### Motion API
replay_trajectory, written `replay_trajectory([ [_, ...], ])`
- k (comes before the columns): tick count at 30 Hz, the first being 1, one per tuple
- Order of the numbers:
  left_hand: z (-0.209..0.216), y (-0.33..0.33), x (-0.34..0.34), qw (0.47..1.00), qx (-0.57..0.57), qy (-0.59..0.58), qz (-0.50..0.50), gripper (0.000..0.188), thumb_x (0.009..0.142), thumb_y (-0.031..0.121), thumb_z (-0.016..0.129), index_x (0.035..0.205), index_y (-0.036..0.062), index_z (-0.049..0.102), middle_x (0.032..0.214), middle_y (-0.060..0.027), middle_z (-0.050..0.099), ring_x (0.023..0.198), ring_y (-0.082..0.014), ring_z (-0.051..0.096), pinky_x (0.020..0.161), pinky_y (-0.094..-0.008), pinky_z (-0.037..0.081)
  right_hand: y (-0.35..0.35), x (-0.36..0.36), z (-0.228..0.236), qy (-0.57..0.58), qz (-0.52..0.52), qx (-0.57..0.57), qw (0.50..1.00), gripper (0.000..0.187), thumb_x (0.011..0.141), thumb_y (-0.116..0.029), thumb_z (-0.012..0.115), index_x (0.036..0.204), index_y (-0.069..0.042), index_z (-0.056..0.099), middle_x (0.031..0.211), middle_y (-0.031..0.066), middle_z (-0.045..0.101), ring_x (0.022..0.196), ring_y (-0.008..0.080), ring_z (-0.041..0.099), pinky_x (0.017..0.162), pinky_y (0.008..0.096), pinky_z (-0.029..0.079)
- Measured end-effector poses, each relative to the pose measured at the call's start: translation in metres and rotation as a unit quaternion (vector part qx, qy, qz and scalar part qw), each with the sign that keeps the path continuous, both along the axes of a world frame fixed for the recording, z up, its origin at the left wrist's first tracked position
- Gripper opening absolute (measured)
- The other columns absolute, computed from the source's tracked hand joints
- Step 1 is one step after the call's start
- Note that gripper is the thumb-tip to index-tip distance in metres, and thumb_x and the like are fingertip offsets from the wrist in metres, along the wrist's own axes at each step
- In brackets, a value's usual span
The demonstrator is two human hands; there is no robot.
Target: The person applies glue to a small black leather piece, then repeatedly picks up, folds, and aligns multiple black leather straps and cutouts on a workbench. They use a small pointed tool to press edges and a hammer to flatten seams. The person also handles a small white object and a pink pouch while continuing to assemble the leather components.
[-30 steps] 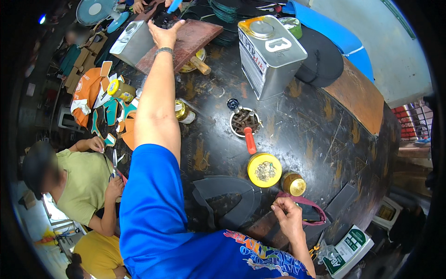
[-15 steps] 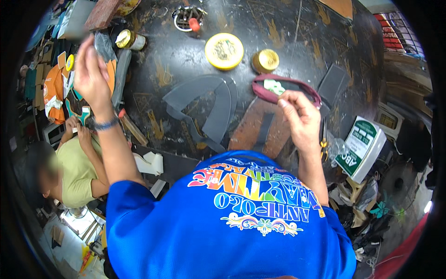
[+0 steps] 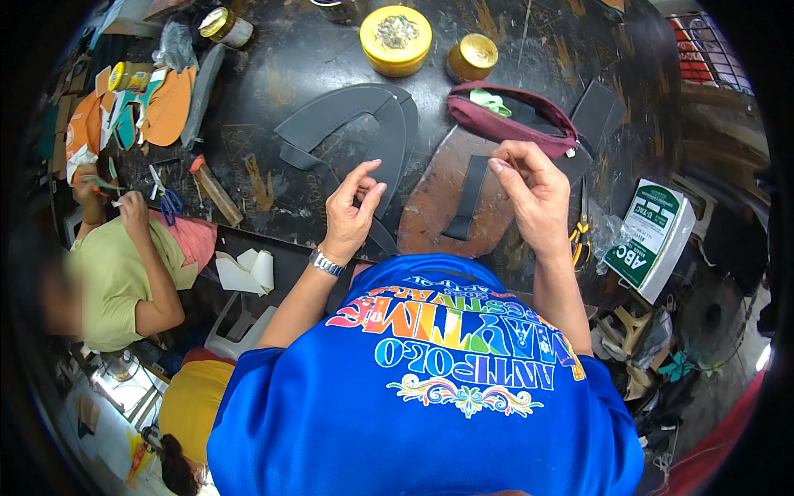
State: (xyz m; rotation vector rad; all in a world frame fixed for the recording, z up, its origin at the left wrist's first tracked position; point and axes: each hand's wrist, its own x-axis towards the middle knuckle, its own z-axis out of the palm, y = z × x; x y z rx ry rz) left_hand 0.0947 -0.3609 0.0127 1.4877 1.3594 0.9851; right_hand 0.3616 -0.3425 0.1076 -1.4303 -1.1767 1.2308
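Observation:
My left hand (image 3: pixel 351 217) hovers over the near edge of the black table, thumb and fingers apart and nothing visible in them. Just beyond it lie curved black sheet pieces (image 3: pixel 401 124) with a band bent back toward me. My right hand (image 3: pixel 536 194) is above a worn brown board (image 3: pixel 426 207), thumb and forefinger pinched together; whatever they hold, if anything, is too small to make out. A black strip (image 3: pixel 471 194) lies across the board. Behind my right hand a maroon zip pouch (image 3: pixel 521 124) gapes, with a pale green item (image 3: pixel 490 102) inside.
Yellow tub (image 3: pixel 395 41) and small jar (image 3: pixel 473 58) stand farther back. Pliers (image 3: pixel 581 240) and a green-white box (image 3: pixel 649 240) are at right. A wooden-handled tool (image 3: pixel 217 192), blue-handled scissors (image 3: pixel 169 202) and orange sole shapes (image 3: pixel 169 107) lie left, near a co-worker (image 3: pixel 124 281).
My left hand has come down from the far left to near the table's front middle. The right hand stays pinched in about the same place. The view has shifted, bringing a second person's yellow clothing into sight.

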Motion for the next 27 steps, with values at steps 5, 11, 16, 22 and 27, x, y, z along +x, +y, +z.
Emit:
replay_trajectory([
  [5,-0.031,-0.002,0.008,0.994,0.077,0.066,-0.05,0.034,0.089,0.002,0.07,0.123,0.005,0.065,0.08,-0.0041,0.063,0.07,-0.0141,0.058,0.066,-0.0269,0.048,-0.006,0.006,-0.022,-0.022,-0.02,-0.035,0.999,0.012,0.098,-0.008,0.063,0.105,0.001,0.067,0.087,-0.0017,0.062,0.071,0.0021,0.053,0.063,0.0189,0.043],
  [11,-0.039,-0.003,0.004,0.99,0.098,0.079,-0.056,0.028,0.086,0.003,0.071,0.114,0.0058,0.069,0.079,-0.0065,0.064,0.069,-0.0203,0.061,0.063,-0.0311,0.05,-0.009,0.009,-0.042,0.036,-0.064,-0.062,0.995,0.03,0.108,-0.023,0.047,0.117,-0.001,0.065,0.088,0.0045,0.064,0.065,0.0062,0.059,0.053,0.0174,0.039],
  [16,-0.04,-0.003,0.003,0.987,0.106,0.091,-0.074,0.026,0.086,0.003,0.071,0.113,0.0051,0.069,0.078,-0.0071,0.065,0.068,-0.0208,0.062,0.063,-0.0312,0.05,-0.016,0.003,-0.064,0.083,-0.067,-0.114,0.988,0.034,0.109,-0.026,0.041,0.123,-0.001,0.06,0.088,0.0077,0.065,0.062,0.0084,0.062,0.049,0.0168,0.035],
  [22,-0.043,-0.003,0.002,0.983,0.123,0.093,-0.097,0.025,0.086,0.006,0.071,0.111,0.0045,0.07,0.079,-0.007,0.066,0.07,-0.0211,0.063,0.065,-0.0319,0.05,-0.03,-0.003,-0.09,0.084,-0.1,-0.053,0.99,0.019,0.102,-0.016,0.06,0.111,-0.001,0.066,0.083,0.0036,0.064,0.056,0.0019,0.045,0.051,0.0165,0.035],
  [27,-0.044,-0.006,0.002,0.976,0.186,0.057,-0.093,0.024,0.082,0.0,0.075,0.105,0.003,0.073,0.085,-0.0071,0.07,0.071,-0.0182,0.063,0.066,-0.0286,0.051,-0.061,-0.005,-0.102,0.081,-0.129,-0.022,0.988,0.015,0.097,-0.008,0.065,0.11,-0.001,0.065,0.086,0.0017,0.064,0.063,0.0014,0.048,0.054,0.0164,0.036],
])
